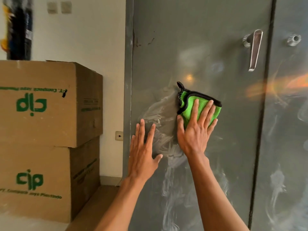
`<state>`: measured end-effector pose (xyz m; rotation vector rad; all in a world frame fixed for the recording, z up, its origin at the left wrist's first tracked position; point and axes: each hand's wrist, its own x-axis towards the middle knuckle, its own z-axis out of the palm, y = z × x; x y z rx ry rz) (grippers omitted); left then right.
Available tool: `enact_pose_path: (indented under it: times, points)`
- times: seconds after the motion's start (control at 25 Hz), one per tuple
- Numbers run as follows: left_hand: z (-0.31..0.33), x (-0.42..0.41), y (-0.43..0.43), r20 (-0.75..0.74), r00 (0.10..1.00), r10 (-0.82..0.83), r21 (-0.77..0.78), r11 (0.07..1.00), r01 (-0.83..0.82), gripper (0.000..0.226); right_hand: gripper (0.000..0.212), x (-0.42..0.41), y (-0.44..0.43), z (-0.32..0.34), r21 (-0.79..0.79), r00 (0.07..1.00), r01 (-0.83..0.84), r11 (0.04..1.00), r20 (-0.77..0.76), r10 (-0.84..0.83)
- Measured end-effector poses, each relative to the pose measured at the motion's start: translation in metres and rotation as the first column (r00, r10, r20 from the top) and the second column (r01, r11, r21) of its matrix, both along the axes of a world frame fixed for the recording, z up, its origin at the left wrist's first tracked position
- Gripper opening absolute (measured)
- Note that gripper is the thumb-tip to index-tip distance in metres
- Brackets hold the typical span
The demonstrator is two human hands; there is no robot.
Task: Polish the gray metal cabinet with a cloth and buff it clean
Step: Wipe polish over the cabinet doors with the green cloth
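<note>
The cabinet [208, 27] stands upright and fills the right of the view, with stacked boxes [41, 104] just beside it on the left. The cloth [189, 114], green with a black edge, lies folded into a thick pad against the left door [216, 164], below and to the left of the handle [255, 49]. The right hand [193, 135] presses it there with flat, straight fingers spread over it. Nothing is curled round the cloth, so only the hand's pressure keeps it up. The left hand [143, 157] lies flat and bare on the metal just left of the cloth, fingers straight and holding nothing, seemingly as a brace. White smears [158, 117] streak the panel between and below the hands, and fainter swirls show on the right door [286, 147]. The cloth looks soft, light and plush. It will likely bunch or creep under the palm and would probably drop if the pressure eased, so a thumb hooked over its edge would likely hold it more surely. The sheet metal looks hard and smooth, probably slick where the smears are wet. A thin door may flex or rattle under a firm push, which the bracing hand should damp. The handle is the one projecting part likely to snag the cloth's loop [180, 85].
</note>
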<state>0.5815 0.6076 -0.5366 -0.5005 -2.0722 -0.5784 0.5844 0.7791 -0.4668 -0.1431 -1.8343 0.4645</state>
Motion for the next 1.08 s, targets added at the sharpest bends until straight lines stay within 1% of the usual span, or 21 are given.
enact_pose_path:
  times: [0.08, 0.12, 0.2, 0.28, 0.44, 0.56, 0.64, 0.72, 0.76, 0.8, 0.84, 0.88, 0.92, 0.96, 1.0, 1.04, 1.08]
  points:
    - [0.001, -0.003, 0.006, -0.054, 0.999, -0.002, 0.045, 0.999, 0.005, 0.084, 0.072, -0.002, -0.002, -0.001, -0.017, 1.000, 0.007, 1.000, -0.024, -0.008]
    - [0.000, -0.004, 0.011, -0.078, 0.997, 0.018, 0.069, 0.998, -0.013, 0.077, 0.071, -0.003, -0.002, 0.000, -0.029, 0.999, 0.007, 1.000, -0.038, -0.008]
    - [-0.002, -0.009, 0.015, -0.119, 0.991, 0.060, 0.094, 0.994, -0.049, 0.071, 0.069, -0.004, -0.002, -0.002, -0.024, 0.998, -0.001, 1.000, -0.061, -0.001]
    - [0.001, -0.015, 0.012, -0.152, 0.985, 0.079, 0.087, 0.994, -0.067, 0.069, 0.066, -0.004, 0.000, -0.004, 0.014, 0.996, -0.021, 1.000, -0.083, 0.022]
    - [0.010, -0.015, 0.009, -0.126, 0.988, 0.091, 0.053, 0.995, -0.085, 0.071, 0.063, -0.002, 0.017, -0.004, 0.108, 0.996, 0.003, 0.994, -0.087, 0.006]
    - [0.016, -0.015, 0.006, -0.109, 0.992, 0.057, 0.030, 0.998, -0.054, 0.073, 0.066, 0.001, 0.015, -0.001, 0.116, 0.996, 0.045, 0.992, -0.078, -0.036]
    - [0.018, -0.016, -0.002, -0.106, 0.994, 0.032, 0.005, 0.999, -0.032, 0.076, 0.069, 0.003, 0.016, 0.011, 0.080, 0.996, 0.043, 0.996, -0.075, -0.037]
    - [0.023, -0.019, -0.010, -0.099, 0.995, -0.004, -0.009, 1.000, 0.003, 0.083, 0.073, 0.001, 0.011, 0.031, -0.006, 0.997, 0.052, 0.999, -0.052, -0.052]
    - [0.025, -0.020, -0.012, -0.097, 0.995, -0.027, 0.001, 1.000, 0.028, 0.088, 0.075, 0.000, 0.001, 0.039, 0.002, 0.997, 0.072, 0.997, -0.031, -0.072]
    - [0.026, -0.020, -0.011, -0.095, 0.994, -0.051, 0.026, 0.998, 0.054, 0.092, 0.076, -0.002, -0.018, 0.042, 0.078, 0.997, 0.082, 0.994, -0.018, -0.081]
    - [0.025, -0.021, -0.011, -0.096, 0.992, -0.077, 0.067, 0.994, 0.083, 0.095, 0.074, -0.006, -0.043, 0.038, 0.200, 0.998, 0.064, 0.978, -0.019, -0.061]
    - [0.022, -0.024, -0.013, -0.116, 0.989, -0.095, 0.119, 0.987, 0.109, 0.094, 0.072, -0.009, -0.070, 0.027, 0.346, 1.000, 0.005, 0.938, 0.003, -0.006]
    - [0.017, -0.027, -0.017, -0.150, 0.984, -0.100, 0.175, 0.976, 0.126, 0.092, 0.069, -0.011, -0.093, 0.011, 0.477, 0.998, -0.066, 0.877, 0.046, 0.051]
    - [0.010, -0.029, -0.021, -0.169, 0.981, -0.093, 0.216, 0.968, 0.129, 0.090, 0.068, -0.012, -0.100, -0.001, 0.562, 0.994, -0.104, 0.821, 0.092, 0.064]
    - [0.003, -0.028, -0.025, -0.162, 0.983, -0.084, 0.222, 0.968, 0.119, 0.091, 0.071, -0.013, -0.094, -0.002, 0.601, 0.993, -0.103, 0.792, 0.102, 0.051]
    - [-0.002, -0.027, -0.031, -0.146, 0.986, -0.078, 0.200, 0.974, 0.106, 0.093, 0.077, -0.012, -0.081, 0.003, 0.568, 0.995, -0.090, 0.818, 0.083, 0.052]
    - [-0.005, -0.028, -0.036, -0.135, 0.987, -0.086, 0.167, 0.980, 0.109, 0.094, 0.083, -0.009, -0.065, 0.012, 0.462, 0.998, -0.054, 0.885, 0.047, 0.037]
